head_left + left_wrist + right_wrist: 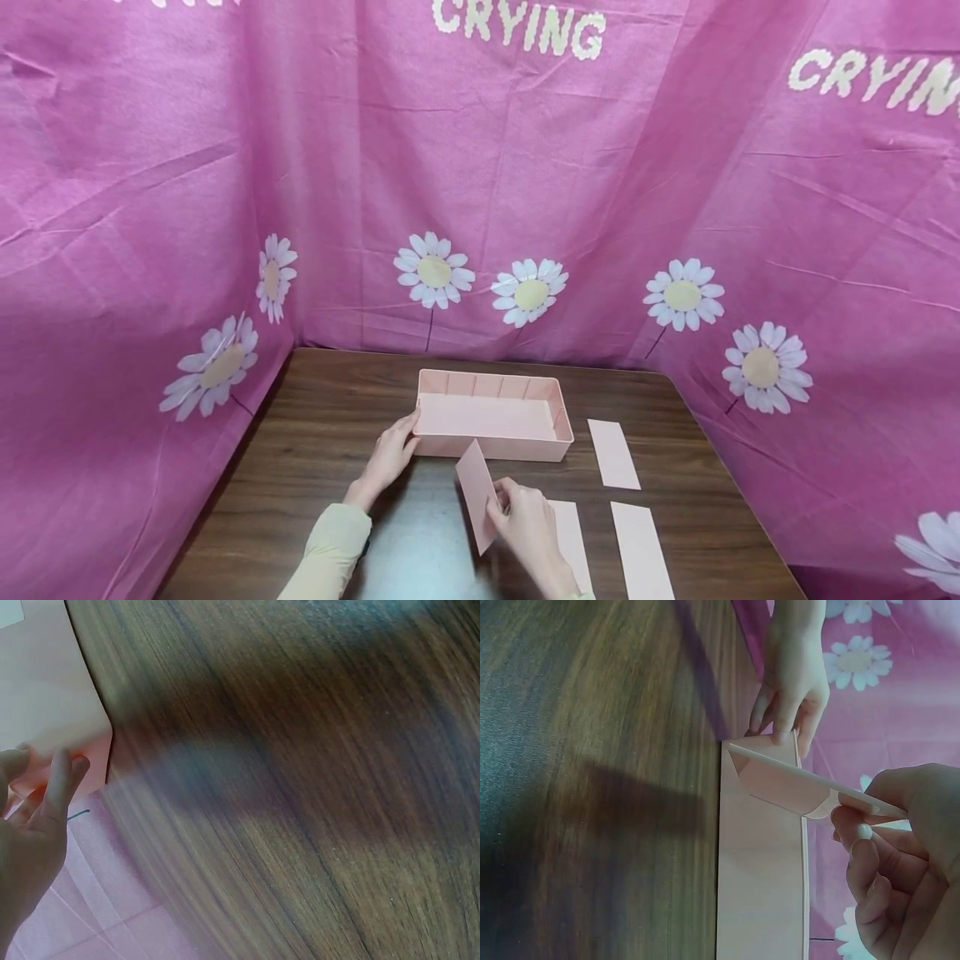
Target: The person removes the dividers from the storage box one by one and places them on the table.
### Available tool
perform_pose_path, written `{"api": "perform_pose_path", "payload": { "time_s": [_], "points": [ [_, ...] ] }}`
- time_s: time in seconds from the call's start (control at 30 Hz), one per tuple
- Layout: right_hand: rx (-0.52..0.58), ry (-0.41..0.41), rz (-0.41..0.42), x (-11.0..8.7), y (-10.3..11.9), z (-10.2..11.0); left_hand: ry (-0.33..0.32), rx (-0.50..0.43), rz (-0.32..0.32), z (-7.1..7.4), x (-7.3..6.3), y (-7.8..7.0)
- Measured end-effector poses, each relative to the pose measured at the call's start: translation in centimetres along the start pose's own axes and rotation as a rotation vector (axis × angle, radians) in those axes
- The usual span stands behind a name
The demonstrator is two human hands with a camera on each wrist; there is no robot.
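A pink rectangular plastic box (491, 448) with an open top and ribbed inner walls stands on the table. My left hand (392, 457) holds its left end near the front corner, the thumb on the front wall. In the right wrist view the left hand (796, 686) has a finger over the rim. My right hand (527, 527) pinches a thin flat pink panel (476, 493) by its right edge. This panel is tilted up in front of the box, apart from it in the head view.
Three more pale pink panels lie flat on the wooden table (330, 417): one right of the box (613, 454), one at the front right (642, 550), and one (572, 542) partly behind my right hand. Pink flowered curtains (360, 208) surround the table's back and sides.
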State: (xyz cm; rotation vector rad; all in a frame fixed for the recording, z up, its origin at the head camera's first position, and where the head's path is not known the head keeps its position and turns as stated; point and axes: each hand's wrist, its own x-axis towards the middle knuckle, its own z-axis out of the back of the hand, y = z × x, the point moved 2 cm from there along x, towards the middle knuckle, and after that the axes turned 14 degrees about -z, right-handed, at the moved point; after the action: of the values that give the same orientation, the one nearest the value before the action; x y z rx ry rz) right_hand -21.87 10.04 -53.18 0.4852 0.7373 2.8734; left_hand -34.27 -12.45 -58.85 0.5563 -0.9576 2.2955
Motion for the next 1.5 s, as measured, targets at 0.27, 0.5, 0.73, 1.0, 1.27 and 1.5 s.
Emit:
{"api": "perform_pose_path", "payload": {
  "time_s": [0.27,0.5,0.73,1.0,1.27,1.5],
  "points": [
    [0.005,0.004,0.03,-0.7,0.1,-0.4,0.002,0.001,0.008,0.3,0.1,-0.3],
    [0.02,0.084,-0.01,-1.4,0.0,-1.1,0.029,-0.022,0.039,0.2,0.1,-0.3],
    [0.033,0.09,-0.035,-2.3,-0.4,-1.8,0.034,-0.016,0.051,0.1,0.0,-0.1],
    [0.039,0.134,-0.052,-3.1,-1.3,-2.6,0.03,-0.014,0.044,0.1,-0.1,-0.1],
    [0.045,0.262,-0.101,-3.8,-2.0,-3.6,0.03,-0.015,0.044,0.1,-0.1,-0.2],
    [0.074,0.4,-0.135,-4.1,-2.5,-4.3,0.032,-0.022,0.042,0.1,-0.2,-0.2]
  ]
}}
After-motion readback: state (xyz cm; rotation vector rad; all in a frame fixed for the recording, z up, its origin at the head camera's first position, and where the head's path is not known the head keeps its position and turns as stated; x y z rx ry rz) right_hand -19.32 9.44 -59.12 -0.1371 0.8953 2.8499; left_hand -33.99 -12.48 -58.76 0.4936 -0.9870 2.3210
